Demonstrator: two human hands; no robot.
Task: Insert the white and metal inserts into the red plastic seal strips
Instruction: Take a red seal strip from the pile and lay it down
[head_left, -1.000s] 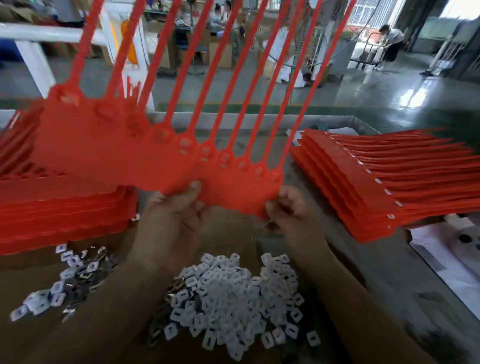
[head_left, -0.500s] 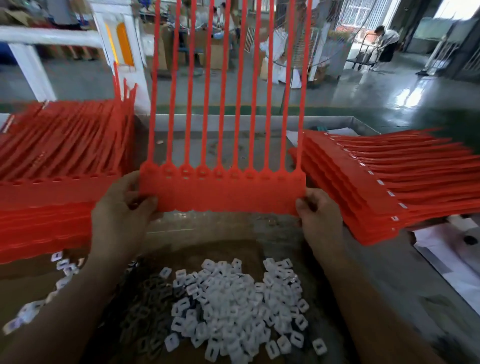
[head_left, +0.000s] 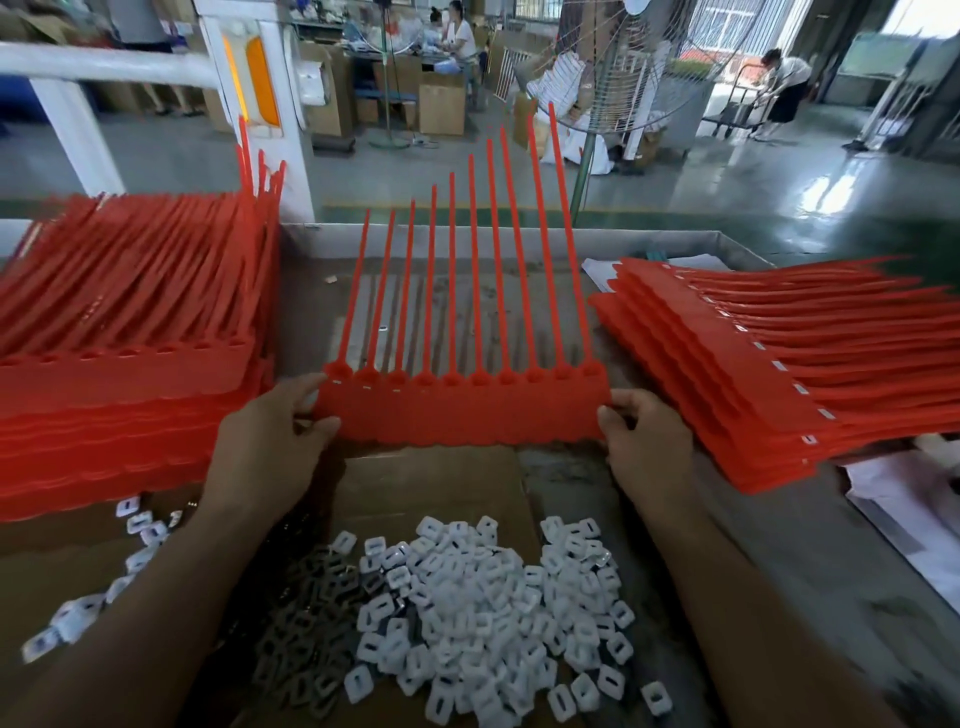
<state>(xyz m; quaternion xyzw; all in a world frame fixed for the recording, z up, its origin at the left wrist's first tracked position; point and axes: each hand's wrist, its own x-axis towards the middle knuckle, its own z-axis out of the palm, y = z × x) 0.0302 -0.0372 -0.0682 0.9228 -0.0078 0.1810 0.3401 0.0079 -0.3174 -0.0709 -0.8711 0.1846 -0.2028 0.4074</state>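
While pinched by left hand and right hand, red seal strip; white inserts on cardboard.

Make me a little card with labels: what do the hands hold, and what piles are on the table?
Held: sheet of red strips, tails pointing away
Left hand: grips the sheet's left end
Right hand: grips its right end
Front pile: white inserts, on cardboard
Beside it: darker metal inserts, to the left
Side piles: left stack and right stack of red strips
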